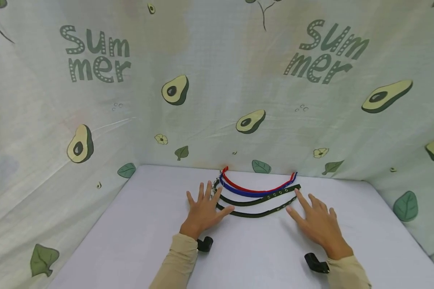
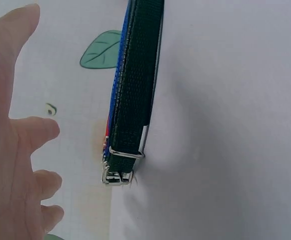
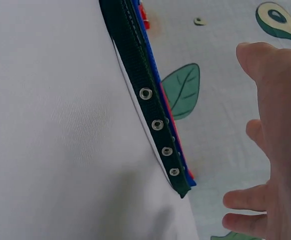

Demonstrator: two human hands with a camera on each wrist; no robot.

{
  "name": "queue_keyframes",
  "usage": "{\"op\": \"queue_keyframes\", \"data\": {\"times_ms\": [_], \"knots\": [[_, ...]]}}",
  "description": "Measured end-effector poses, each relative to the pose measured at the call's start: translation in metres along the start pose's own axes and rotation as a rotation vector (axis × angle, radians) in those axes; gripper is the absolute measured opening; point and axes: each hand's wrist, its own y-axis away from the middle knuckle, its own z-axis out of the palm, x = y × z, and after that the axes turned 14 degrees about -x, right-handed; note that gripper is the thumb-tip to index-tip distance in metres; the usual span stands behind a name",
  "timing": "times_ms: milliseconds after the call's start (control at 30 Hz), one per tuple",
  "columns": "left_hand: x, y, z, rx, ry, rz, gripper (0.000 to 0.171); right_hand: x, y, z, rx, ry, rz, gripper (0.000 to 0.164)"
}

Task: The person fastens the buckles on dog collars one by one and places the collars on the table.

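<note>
Several buckled collars lie curved, side by side, on the white table in the head view: a red collar (image 1: pixel 243 188) at the back, a blue collar (image 1: pixel 244 194), a dark green collar (image 1: pixel 244 203) and another dark green collar (image 1: pixel 254 215) nearest me. My left hand (image 1: pixel 204 210), fingers spread, is by the buckle ends; its contact with them is unclear. My right hand (image 1: pixel 320 224) is spread near the ends with eyelets, holding nothing. The left wrist view shows a metal buckle (image 2: pixel 118 177); metal eyelets (image 3: pixel 157 125) show in the right wrist view.
Behind the table (image 1: pixel 137 249) hangs a pale curtain (image 1: pixel 209 60) printed with avocados, leaves and lettering, also covering both sides. A black wrist device (image 1: pixel 205 244) sits at the left cuff, and another black device (image 1: pixel 316 263) at the right cuff.
</note>
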Motion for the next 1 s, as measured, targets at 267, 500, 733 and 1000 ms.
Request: {"op": "queue_keyframes", "data": {"times_ms": [267,500,733,1000], "knots": [[0.006,-0.005,-0.002,0.033,0.065,-0.053,0.091,-0.006,-0.013,0.002,0.031,-0.021,-0.021,0.079],[0.012,-0.007,0.001,0.073,0.148,-0.056,0.089,-0.014,-0.022,0.002,0.075,-0.035,-0.012,0.079],[0.012,-0.006,0.004,0.138,0.180,-0.042,0.081,-0.019,-0.029,0.001,0.100,-0.110,0.021,0.078],[0.007,-0.009,0.011,0.344,0.086,-0.039,0.058,-0.020,-0.037,0.006,0.047,-0.274,0.090,0.075]]}}
